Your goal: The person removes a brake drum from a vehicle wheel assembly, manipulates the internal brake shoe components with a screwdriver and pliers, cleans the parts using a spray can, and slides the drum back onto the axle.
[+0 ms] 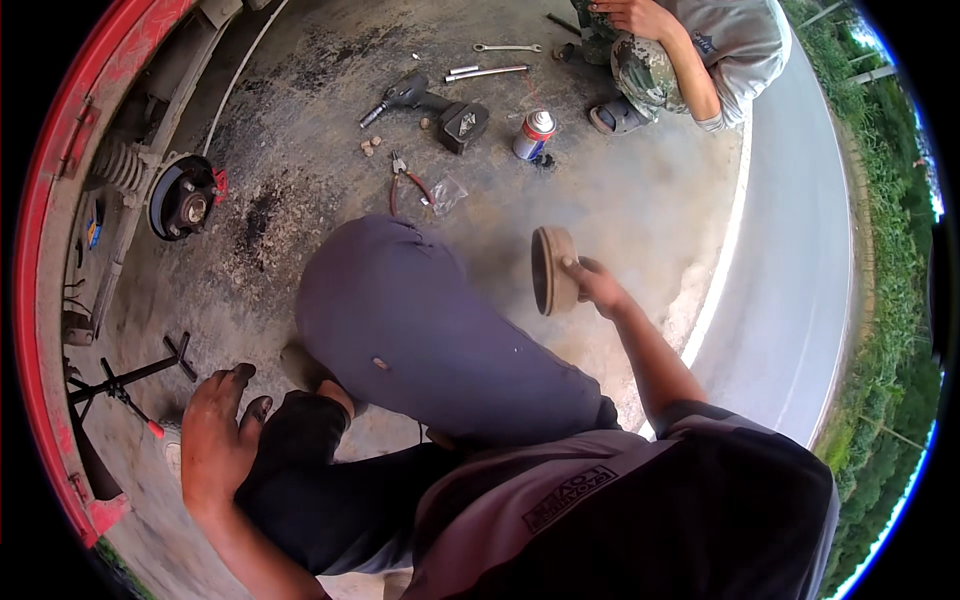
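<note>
Out to the right, my right hand point(597, 284) grips a dusty brown brake drum point(562, 270) by its side, thumb on the outer face. The drum is held on edge above the ground, its hollow side turned left. A pale haze of dust hangs around it. My left hand point(217, 432) is empty beside my left knee, with darkened fingertips and its fingers apart. At the far left, the exposed wheel hub point(193, 207) sits inside its curved brake shoes, under the red vehicle point(50, 190). A coil spring point(122, 167) shows next to it.
On the concrete lie a cordless impact wrench point(425, 100), several nuts point(370, 148), red-handled pliers point(402, 178), a plastic bag point(449, 196), a spray can point(535, 137), a combination wrench point(508, 48) and a black cross-shaped tool point(118, 382). Another person point(690, 60) crouches far right, beside the road point(775, 270).
</note>
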A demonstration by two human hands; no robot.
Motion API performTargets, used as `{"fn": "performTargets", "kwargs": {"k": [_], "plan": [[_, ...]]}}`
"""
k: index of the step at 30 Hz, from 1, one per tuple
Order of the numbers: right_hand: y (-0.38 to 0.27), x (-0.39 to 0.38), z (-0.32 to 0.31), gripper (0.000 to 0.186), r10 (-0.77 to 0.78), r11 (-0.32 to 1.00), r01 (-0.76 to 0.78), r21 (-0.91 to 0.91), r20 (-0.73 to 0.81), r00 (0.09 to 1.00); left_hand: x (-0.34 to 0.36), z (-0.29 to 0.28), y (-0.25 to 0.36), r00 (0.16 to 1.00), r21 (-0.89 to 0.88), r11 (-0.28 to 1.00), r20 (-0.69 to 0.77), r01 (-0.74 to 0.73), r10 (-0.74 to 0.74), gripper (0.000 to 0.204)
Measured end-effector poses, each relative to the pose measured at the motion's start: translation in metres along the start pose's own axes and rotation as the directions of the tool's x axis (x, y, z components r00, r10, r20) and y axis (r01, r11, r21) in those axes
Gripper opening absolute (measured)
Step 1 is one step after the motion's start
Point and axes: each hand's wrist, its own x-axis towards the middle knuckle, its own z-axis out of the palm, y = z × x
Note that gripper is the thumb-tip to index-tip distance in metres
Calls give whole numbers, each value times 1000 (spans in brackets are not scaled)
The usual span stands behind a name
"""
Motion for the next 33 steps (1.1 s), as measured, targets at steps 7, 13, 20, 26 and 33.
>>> {"fn": "performTargets", "kwargs": {"k": [7,13,20,26,33], "plan": [[61,43,2,76,155,732,-95,675,-29,987,4,4,-4,1000,-5,1000,21,-16,16,35],[74,48,4,66,110,667,-67,742,-10,994,-2,1,-5,999,23,1000,47,13,-14,35],[51,57,21,49,5,779,3,627,-10,1000,-5,1,-33,995,20,999,93,35,-37,38],[-99,24,52,36,-360,822,304,483,26,933,23,9,-47,997,46,998,65,48,-51,30],[-326,-116,118,25,-839,502,684,529,106,533,84,39,-59,1000,-425,905,-8,5,-10,48]]}}
